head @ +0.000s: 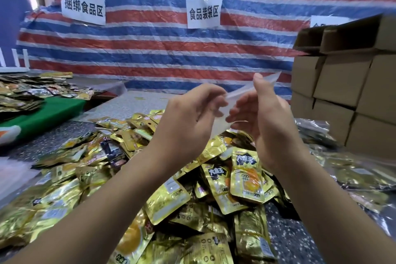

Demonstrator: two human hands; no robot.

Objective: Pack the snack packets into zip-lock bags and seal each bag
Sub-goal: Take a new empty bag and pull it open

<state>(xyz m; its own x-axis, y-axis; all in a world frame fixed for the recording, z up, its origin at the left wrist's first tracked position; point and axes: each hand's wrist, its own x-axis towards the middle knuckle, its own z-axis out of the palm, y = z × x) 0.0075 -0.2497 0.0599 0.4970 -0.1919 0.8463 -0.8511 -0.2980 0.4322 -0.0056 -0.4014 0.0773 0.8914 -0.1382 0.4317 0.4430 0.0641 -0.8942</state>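
Item: clear zip-lock bag (pixel 246 92), empty so far as can be seen, held up in the air between both hands above the heap of gold snack packets (pixel 214 188). Left hand (pixel 188 118): fingers curled, tips pinching the bag's near edge. Right hand (pixel 263 118): thumb upright against the film, fingers curled under it, holding the bag from the other side; the upper corner of the bag sticks out past the thumb toward the cardboard boxes (pixel 347 96). Whether the zip is already parted cannot be told, the film being nearly invisible against the striped tarpaulin (pixel 150 49). Location of stock: packets spread loose across the speckled table (pixel 300 231), a second lot lying on the green cloth (pixel 47 113) at far left. Condition of task: judged at the opening step, nothing yet packed in this bag. Risks: thin film may slip from the fingertip pinch and drop into the pile, where it would be hard to find; the two layers may cling and refuse to part; a sharp packet corner could catch the mouth on entry; overfilling would keep the zip from closing fully
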